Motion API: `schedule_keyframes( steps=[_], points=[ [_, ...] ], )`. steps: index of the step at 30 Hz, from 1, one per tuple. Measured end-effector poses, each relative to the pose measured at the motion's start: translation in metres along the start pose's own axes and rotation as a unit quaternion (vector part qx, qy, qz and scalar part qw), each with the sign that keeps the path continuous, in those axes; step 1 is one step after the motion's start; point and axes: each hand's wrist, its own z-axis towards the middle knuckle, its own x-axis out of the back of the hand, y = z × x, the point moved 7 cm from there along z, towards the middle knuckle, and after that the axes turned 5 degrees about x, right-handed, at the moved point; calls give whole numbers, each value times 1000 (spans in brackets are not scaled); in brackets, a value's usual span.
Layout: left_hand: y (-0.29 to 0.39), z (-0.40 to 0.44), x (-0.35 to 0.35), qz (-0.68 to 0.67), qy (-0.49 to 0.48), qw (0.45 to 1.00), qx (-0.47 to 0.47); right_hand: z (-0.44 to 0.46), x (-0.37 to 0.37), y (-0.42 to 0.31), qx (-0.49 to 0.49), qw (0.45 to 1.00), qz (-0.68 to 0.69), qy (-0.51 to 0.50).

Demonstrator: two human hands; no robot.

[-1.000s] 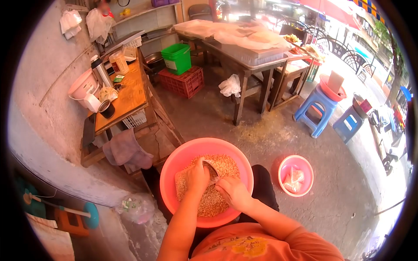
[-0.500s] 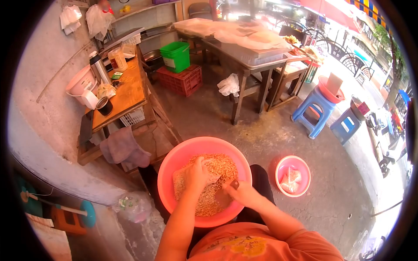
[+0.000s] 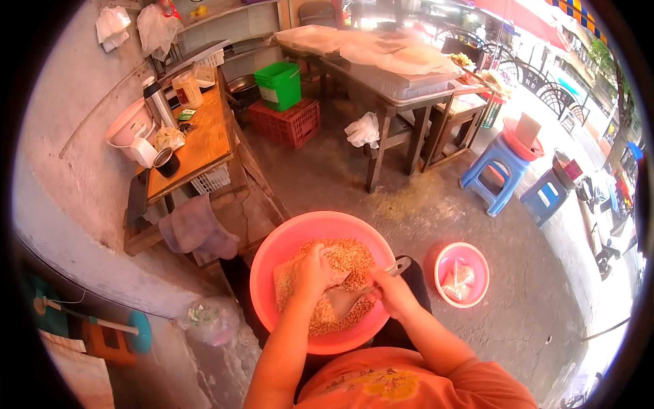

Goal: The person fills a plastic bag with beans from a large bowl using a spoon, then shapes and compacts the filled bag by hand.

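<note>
A scoop (image 3: 343, 300) is being gripped by the right hand (image 3: 394, 293), tip toward eight o'clock, a bag (image 3: 282, 278) by the left hand (image 3: 310, 273).

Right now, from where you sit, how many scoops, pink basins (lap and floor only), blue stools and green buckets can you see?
Scoop: 1, in the right hand
Pink basins: 2, large basin and small basin
Blue stools: 2, nearer stool and farther stool
Green bucket: 1
Total: 6
</note>
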Motion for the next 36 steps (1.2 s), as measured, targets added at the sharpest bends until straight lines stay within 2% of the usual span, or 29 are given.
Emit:
schedule_keyframes(
  steps=[4, 9, 10, 12, 13, 16, 20, 23, 26, 30, 31, 34, 36],
  points=[
    [2, 0, 1, 3, -5, 1000, -8, -2, 16, -42, 122, 991, -5, 45],
    [2, 0, 0, 17, -11, 1000, 1, -4, 11, -42, 244, 950, -190, 43],
    [3, 0, 1, 22, -13, 1000, 3, -5, 5, -35, 267, 934, -236, 36],
    [5, -1, 1, 31, -18, 999, 6, -11, -21, -24, 303, 894, -323, -63],
    [5, -1, 1, 39, -13, 999, 7, -17, -36, -26, 398, 817, -409, -81],
    [2, 0, -1, 56, -3, 998, 6, -24, -59, -27, 406, 755, -505, -102],
    [1, 0, -2, 50, -9, 999, 5, -24, -60, -33, 414, 715, -557, -86],
    [5, 0, 2, 30, -3, 1000, 0, -28, -53, -47, 467, 717, -517, -14],
    [0, 0, 0, 20, -10, 1000, 12, -33, -33, -62, 366, 854, -370, 14],
    [0, 2, -1, 20, -13, 1000, 15, -30, -21, -52, 188, 936, -294, -34],
    [1, 2, -1, 24, -20, 999, 19, -23, -26, -45, 166, 933, -310, -71],
    [5, 1, 3, 25, -31, 999, 20, -10, -33, 3, 174, 878, -431, -112],
    [9, 0, 6, 14, -27, 999, 12, -8, -42, 33, 93, 934, -311, -147]
  ],
)
